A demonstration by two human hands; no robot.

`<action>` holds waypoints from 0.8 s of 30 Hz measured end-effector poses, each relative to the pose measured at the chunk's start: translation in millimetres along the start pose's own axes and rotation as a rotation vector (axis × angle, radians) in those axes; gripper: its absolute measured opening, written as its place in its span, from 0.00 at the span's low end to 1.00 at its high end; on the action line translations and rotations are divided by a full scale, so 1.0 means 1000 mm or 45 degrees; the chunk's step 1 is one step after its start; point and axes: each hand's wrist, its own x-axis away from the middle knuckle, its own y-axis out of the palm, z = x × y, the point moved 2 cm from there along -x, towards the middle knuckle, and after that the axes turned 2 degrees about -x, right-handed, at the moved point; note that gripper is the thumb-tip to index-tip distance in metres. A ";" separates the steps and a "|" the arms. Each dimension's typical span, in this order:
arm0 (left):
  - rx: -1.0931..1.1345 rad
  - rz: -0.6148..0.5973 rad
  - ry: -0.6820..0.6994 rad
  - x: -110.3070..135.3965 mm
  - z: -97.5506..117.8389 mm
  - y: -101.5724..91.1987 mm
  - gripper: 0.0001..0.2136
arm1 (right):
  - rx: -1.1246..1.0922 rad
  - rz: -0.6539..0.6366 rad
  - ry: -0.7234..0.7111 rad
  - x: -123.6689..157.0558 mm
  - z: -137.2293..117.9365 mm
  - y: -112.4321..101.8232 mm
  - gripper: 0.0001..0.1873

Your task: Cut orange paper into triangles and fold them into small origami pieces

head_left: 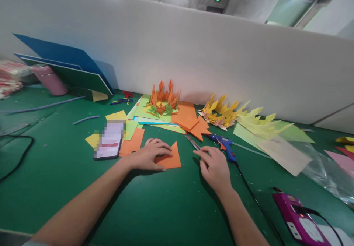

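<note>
My left hand (149,154) rests on a folded piece of orange paper (174,158), with thumb and fingers apart; part of the sheet is hidden beneath it. To its right, my right hand (214,167) is closed around what looks like a pair of scissors. The metal blades of the scissors (191,141) point up and left, and their handles are hidden by my fingers. Just beyond that hand lies a blue hot glue gun (228,148). An orange paper crown (164,100) stands behind my hands, on a stack of coloured sheets.
A phone (110,139) lies left of my left hand, over yellow and orange paper pieces. A yellow paper crown (219,113) and pale leaf strips (261,122) lie back right. A magenta power box (301,220) with cables is front right. A pink bottle (51,79) stands far left.
</note>
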 end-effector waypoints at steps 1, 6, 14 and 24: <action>0.001 0.002 -0.006 0.000 0.001 0.000 0.21 | 0.022 0.024 0.037 0.000 0.003 0.000 0.16; -0.016 0.054 -0.064 0.000 0.003 0.000 0.22 | 0.071 -0.001 0.150 0.002 0.013 0.004 0.16; -0.004 0.146 -0.124 0.000 -0.002 0.000 0.19 | 0.103 -0.144 0.209 0.009 0.023 0.019 0.21; -0.068 0.124 0.049 0.001 0.002 -0.002 0.12 | -0.071 -0.279 0.028 0.004 0.012 0.018 0.24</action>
